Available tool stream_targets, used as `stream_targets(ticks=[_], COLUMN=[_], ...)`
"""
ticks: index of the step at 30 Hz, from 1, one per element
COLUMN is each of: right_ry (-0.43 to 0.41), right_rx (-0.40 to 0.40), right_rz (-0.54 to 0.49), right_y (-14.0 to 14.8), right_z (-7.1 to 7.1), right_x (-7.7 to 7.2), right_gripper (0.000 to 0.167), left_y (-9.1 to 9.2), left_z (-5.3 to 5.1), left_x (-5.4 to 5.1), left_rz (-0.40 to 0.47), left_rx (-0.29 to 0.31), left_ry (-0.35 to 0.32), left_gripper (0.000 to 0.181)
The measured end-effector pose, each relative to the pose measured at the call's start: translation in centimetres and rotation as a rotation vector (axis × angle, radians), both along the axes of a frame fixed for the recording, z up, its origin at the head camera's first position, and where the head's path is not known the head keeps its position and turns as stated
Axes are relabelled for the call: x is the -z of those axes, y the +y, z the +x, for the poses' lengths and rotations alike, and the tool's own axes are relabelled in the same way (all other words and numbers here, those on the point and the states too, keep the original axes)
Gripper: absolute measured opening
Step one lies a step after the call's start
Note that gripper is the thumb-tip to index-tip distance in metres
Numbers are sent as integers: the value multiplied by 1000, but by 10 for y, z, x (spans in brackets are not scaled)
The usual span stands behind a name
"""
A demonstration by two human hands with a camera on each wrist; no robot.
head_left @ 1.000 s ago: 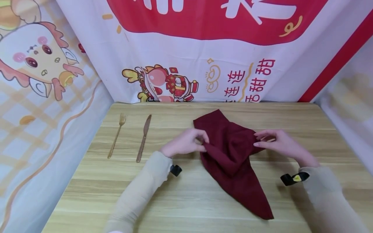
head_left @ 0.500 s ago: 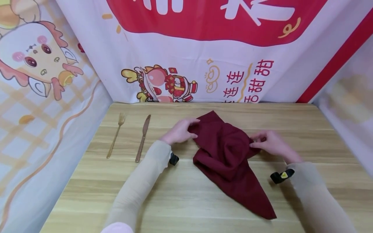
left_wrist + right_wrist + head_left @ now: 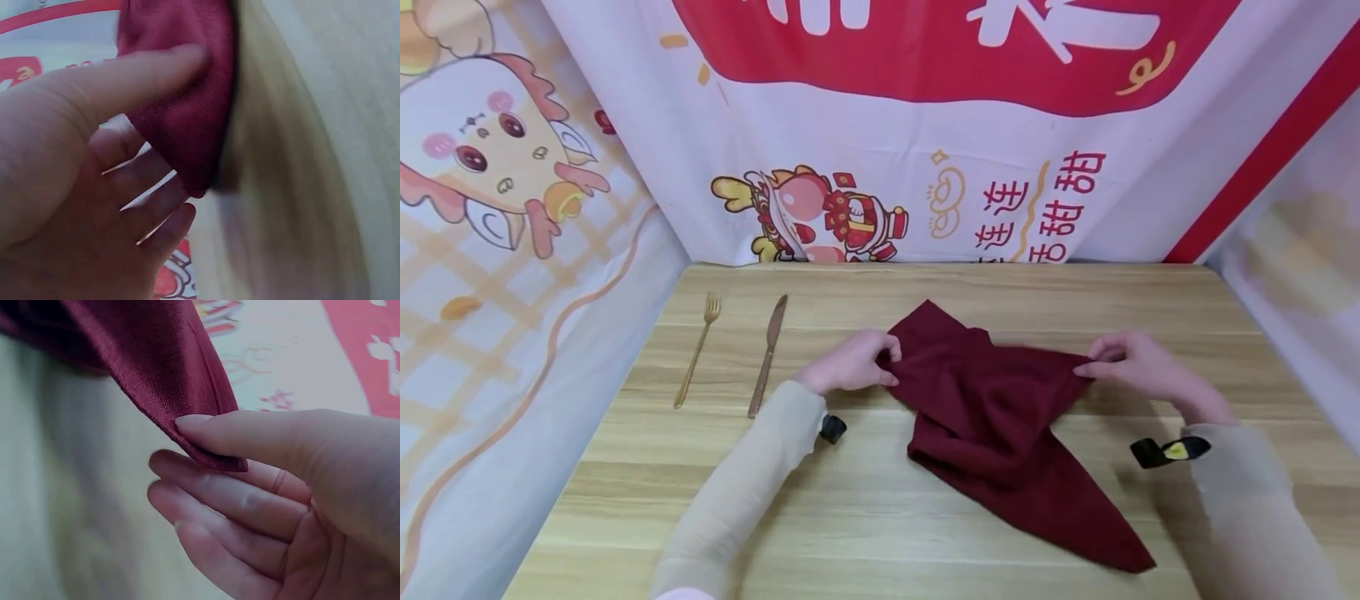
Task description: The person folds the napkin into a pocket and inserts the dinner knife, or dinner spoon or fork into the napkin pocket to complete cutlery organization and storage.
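Well to the left of the left hand (image 3: 853,360), a white printed hanging (image 3: 580,275) is showing a cartoon creature. Closer to that hand, a gold fork (image 3: 697,350) is lying on the wood-grain table (image 3: 625,492), tines pointing away from the person. Just beside it, a copper-toned knife (image 3: 768,356) is lying between the fork and the left hand, its blade also pointing away. The left hand is pinching the near-left part of a dark red cloth (image 3: 992,400) between thumb and fingers. The cloth is lying rumpled between the two hands, one corner reaching beyond the left hand, another pointing toward the person, nearer the right hand (image 3: 1138,362). The right hand is pinching a third corner, thumb uppermost and fingers beneath. Beyond the right hand, a red stripe (image 3: 1262,150) is slanting across the backdrop (image 3: 880,133).
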State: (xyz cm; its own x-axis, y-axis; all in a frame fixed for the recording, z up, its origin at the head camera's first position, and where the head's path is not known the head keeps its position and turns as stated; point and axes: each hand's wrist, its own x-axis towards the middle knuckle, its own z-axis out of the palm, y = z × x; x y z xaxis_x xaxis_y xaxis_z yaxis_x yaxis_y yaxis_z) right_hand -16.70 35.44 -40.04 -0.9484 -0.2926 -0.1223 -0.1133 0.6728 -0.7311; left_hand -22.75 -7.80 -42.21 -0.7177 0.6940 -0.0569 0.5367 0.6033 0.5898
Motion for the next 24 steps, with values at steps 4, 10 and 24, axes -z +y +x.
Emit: stream_targets(ticks=[4,10,24], right_ry=[21,115,416], right_rx=[57,131,364], right_rz=[-74,-202,-868], right_y=[18,39,60], right_z=[6,16,29], right_x=[-17,-44,-91], right_gripper=[14,6,14], left_y=[-11,-19,-50], left_z=[11,21,21], left_x=[-12,-24,-40], left_rz=[72,28,254], left_rx=[30,72,-85], left_ry=[-55,-113,-94], left_gripper=[20,13,9])
